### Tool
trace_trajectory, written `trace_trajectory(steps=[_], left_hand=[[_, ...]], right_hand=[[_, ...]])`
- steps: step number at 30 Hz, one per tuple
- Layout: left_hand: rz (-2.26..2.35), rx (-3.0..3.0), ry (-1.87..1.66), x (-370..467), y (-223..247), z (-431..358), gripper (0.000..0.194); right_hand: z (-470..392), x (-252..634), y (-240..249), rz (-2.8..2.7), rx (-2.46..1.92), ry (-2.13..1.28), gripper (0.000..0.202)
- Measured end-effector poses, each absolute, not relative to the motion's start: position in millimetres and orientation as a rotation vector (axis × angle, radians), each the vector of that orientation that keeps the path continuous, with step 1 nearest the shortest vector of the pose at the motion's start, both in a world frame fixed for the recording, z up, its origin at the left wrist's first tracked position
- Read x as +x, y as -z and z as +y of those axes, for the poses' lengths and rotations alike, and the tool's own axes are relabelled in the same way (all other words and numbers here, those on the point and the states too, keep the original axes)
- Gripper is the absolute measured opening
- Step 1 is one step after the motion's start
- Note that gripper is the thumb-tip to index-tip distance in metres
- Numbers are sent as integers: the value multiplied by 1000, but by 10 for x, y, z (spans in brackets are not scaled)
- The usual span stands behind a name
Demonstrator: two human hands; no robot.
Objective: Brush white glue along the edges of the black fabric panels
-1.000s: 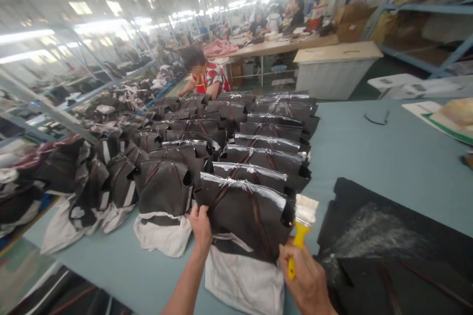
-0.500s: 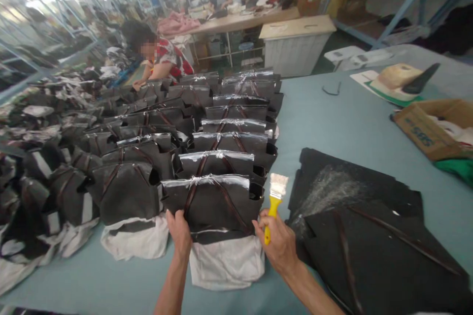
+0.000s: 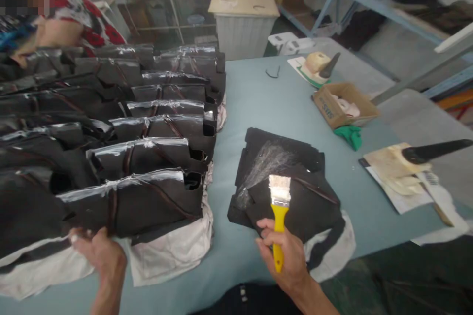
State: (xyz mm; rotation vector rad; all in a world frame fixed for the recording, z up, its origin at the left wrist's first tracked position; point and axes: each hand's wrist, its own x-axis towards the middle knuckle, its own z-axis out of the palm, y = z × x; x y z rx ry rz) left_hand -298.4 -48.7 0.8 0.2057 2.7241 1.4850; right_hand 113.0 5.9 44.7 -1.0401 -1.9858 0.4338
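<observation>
A paintbrush [image 3: 280, 219] with a yellow handle and white-coated bristles points upward in my right hand [image 3: 286, 256], whose fingers are wrapped round the handle. Behind it lies a flat black bag piece [image 3: 314, 216] with dark brown straps, over a black sheet [image 3: 254, 162] smeared with white. My left hand [image 3: 101, 253] is at the lower edge of the nearest standing black bag piece [image 3: 148, 206], its thumb and fingers apart; whether it touches the piece is hard to tell. That piece has a white-coated top edge, crossing brown straps and pale lining cloth [image 3: 172, 258] hanging below.
Rows of similar black bag pieces [image 3: 166, 93] fill the left of the blue table [image 3: 240, 93]. At right are a cardboard box [image 3: 328, 108], a green cloth [image 3: 349, 137] and glue-crusted containers with a black handle [image 3: 436, 151]. A co-worker's arm [image 3: 61, 34] reaches in at upper left.
The view has swung right and down. My right hand, with the paintbrush, has left the nearest standing bag piece and is now in front of the flat one. My left hand's fingers have loosened.
</observation>
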Motion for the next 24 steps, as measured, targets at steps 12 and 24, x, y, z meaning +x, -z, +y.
trace_trajectory(steps=[12,24], left_hand=[[2201,780,-891,-193,45,-356,61],[2305,1117,-62,346,341,473,50]], right_hand=[[519,3055,-428,-1885,-1326,-253,8],[884,3607,-208,-1687,-1218,-669,38]])
